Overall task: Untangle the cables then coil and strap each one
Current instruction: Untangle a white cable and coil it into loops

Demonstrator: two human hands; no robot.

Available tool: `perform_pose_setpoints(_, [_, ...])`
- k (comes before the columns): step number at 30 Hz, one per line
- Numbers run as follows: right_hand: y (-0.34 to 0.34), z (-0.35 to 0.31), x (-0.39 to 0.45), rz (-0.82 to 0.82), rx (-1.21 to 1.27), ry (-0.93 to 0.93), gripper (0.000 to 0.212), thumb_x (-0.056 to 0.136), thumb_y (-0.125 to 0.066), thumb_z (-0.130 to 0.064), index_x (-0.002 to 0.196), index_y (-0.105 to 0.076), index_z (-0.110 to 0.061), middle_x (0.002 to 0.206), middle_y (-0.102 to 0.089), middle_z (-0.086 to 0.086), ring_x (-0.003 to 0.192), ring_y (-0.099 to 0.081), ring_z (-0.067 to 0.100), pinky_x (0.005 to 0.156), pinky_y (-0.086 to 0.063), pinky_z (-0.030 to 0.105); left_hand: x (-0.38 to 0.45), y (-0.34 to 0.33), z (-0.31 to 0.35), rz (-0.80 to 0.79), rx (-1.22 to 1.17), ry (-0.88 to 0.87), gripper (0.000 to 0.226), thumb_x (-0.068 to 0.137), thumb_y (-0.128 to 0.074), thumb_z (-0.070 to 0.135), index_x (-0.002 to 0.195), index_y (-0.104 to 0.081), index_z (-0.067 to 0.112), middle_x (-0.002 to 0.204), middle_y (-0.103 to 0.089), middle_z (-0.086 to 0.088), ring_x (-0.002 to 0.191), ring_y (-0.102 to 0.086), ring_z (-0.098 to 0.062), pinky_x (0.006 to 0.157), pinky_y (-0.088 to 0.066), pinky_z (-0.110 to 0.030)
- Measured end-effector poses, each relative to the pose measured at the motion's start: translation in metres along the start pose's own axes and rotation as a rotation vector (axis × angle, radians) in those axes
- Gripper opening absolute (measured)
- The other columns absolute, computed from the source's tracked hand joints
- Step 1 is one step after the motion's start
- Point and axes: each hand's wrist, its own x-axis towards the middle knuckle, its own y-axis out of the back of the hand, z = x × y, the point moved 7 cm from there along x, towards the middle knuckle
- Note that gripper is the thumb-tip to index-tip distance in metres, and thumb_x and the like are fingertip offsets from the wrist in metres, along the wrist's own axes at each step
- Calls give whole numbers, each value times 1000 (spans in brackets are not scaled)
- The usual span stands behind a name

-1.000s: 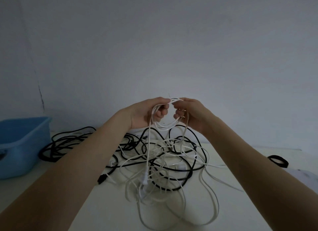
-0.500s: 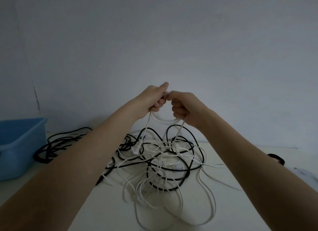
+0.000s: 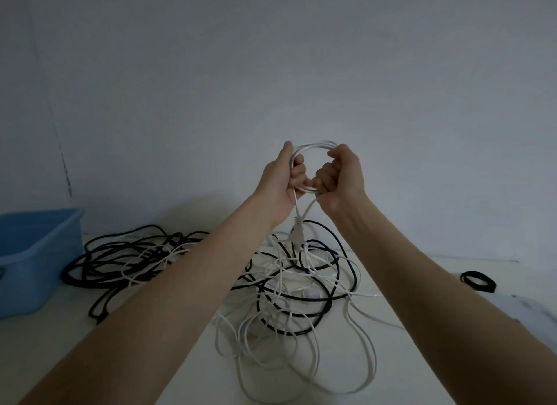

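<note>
Currently both hands are raised above the table (image 3: 391, 359), in front of the wall (image 3: 271, 72), holding a small white coil (image 3: 313, 147) between them. Left hand (image 3: 278, 183) grips the coil's left side, thumb up along the loop and fingers curled around the strands. Right hand (image 3: 340, 178) is fisted around the right side, fingers wrapped over the bundle at both the top and the bottom of the loop. Coil is several turns of thin white cable, roughly round, held upright facing the camera. Two white strands drop from the bottom of the coil between the wrists; one carries a white connector (image 3: 297, 234) hanging just above the pile. Below that sits the tangle (image 3: 289, 290): white cables and black cables looped over each other on the table, white loops sprawling toward the near edge, one long white loop (image 3: 366, 347) running out to the right. A separate bunch of black cable (image 3: 120, 260) with a few white strands across it lies to the left, partly hidden behind the left forearm, and seems to link into the main pile, though I cannot tell for sure. Blue plastic bin (image 3: 36, 253) stands at the far left of the table, beside that black bunch. Small black strap ring (image 3: 478, 281) lies on the table at the far right, well apart from the cables.
</note>
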Motion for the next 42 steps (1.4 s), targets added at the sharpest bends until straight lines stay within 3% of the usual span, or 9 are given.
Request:
perform_pose_setpoints(7, [3, 28, -9, -218, -312, -353, 29, 97, -46, -20, 72, -47, -7, 82, -56, 16, 74, -59, 26, 75, -52, 39, 1, -1, 31, 58, 264, -163, 40, 102, -36, 33, 65, -37, 18, 41, -27, 11, 33, -19, -4, 32, -18, -15])
perform_pose_setpoints(12, [-17, 30, -17, -349, -137, -325, 26, 100, -40, -21, 88, -52, -2, 86, -56, 15, 77, -59, 24, 71, -54, 33, -5, 2, 32, 124, 78, -191, 41, 100, -38, 28, 61, -29, 20, 38, -22, 10, 31, -15, -4, 31, -14, -16])
perform_pose_setpoints(18, [-12, 48, -32, -397, -464, -426, 31, 99, -38, -29, 85, -52, -5, 70, -55, 11, 58, -53, 20, 69, -46, 33, -6, 12, 35, 263, -7, -213, 42, 96, -40, 23, 57, -25, 20, 36, -22, 10, 30, -15, -6, 31, -15, -16])
perform_pose_setpoints(24, [-2, 39, -23, -295, -773, -302, 32, 96, -47, -34, 88, -56, -4, 82, -61, 11, 74, -58, 21, 73, -48, 30, -8, 5, 57, 250, 403, -296, 43, 93, -44, 22, 53, -29, 20, 37, -25, 10, 33, -18, -7, 36, -17, -16])
perform_pose_setpoints(28, [-1, 26, -18, -178, -813, -243, 36, 93, -53, -37, 75, -53, -6, 65, -55, 8, 48, -50, 16, 44, -42, 20, -8, -1, 72, 284, 552, -398, 43, 92, -45, 22, 51, -32, 18, 42, -27, 7, 36, -20, -9, 39, -19, -18])
perform_pose_setpoints(32, [-11, 46, -39, -339, -618, -565, 64, 97, -35, -51, 77, -60, 5, 61, -65, 17, 41, -58, 17, 38, -45, 17, -6, 3, 67, 355, 510, -406, 41, 92, -45, 22, 52, -36, 15, 40, -30, 7, 34, -24, -9, 39, -22, -18])
perform_pose_setpoints(35, [-13, 59, -45, -424, -398, -654, 76, 97, -28, -55, 95, -59, 15, 81, -67, 29, 69, -70, 33, 65, -58, 33, -5, 6, 54, 363, 464, -373, 42, 92, -46, 21, 52, -35, 15, 35, -29, 10, 30, -24, -8, 39, -22, -18])
perform_pose_setpoints(39, [-9, 72, -44, -461, -209, -674, 75, 95, -25, -60, 109, -53, 9, 109, -59, 24, 104, -57, 35, 107, -37, 44, -6, 15, 40, 396, 388, -333, 40, 93, -45, 21, 55, -34, 15, 42, -28, 6, 32, -22, -8, 38, -21, -18])
perform_pose_setpoints(42, [-15, 72, -35, -395, 30, -565, 55, 99, -30, -49, 103, -56, 0, 103, -62, 15, 105, -56, 28, 102, -40, 40, -5, 20, 34, 418, 264, -294, 38, 92, -45, 20, 56, -32, 15, 41, -28, 6, 32, -21, -8, 37, -20, -16])
